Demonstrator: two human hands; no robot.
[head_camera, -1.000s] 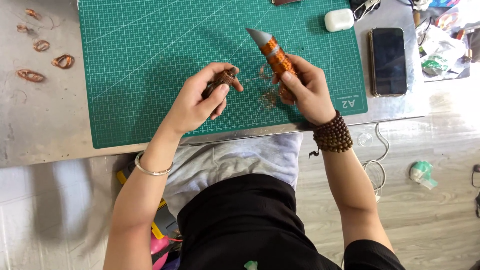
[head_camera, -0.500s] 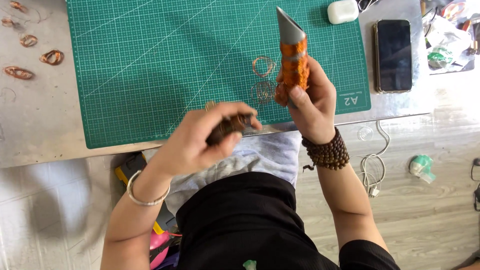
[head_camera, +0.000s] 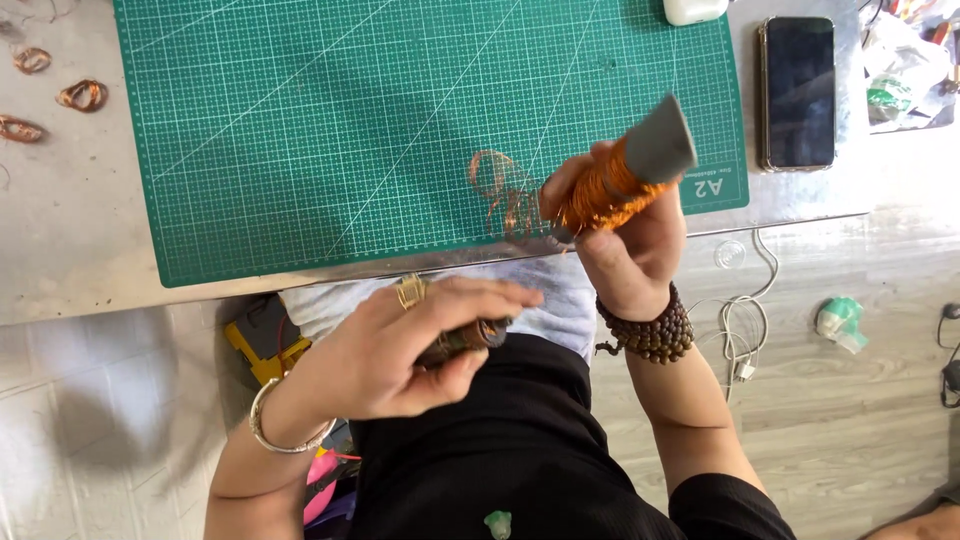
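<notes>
- Since the earlier frame, left hand (head_camera: 400, 350) has drawn back off the green cutting mat (head_camera: 300, 130) toward the lap, lower centre of the frame; right hand (head_camera: 625, 235) has tilted the wire spool (head_camera: 620, 180) so its grey end points to the upper right.
- Left hand: closed around a small dark coil (head_camera: 465, 338), thumb and fingers pinching it; below the counter (head_camera: 80, 250) edge.
- Right hand: wrapped firmly round the copper-wound spool, centre right, over the mat's lower edge.
- Loose copper loops (head_camera: 500, 190): on the mat just beside the spool.
- Handling note: keeping the strand between both hands taut and the spool steady would likely give even turns; slack risks tangling.
- Finished copper rings (head_camera: 80, 95): upper left, well apart.
- Phone (head_camera: 797, 90): upper right.
</notes>
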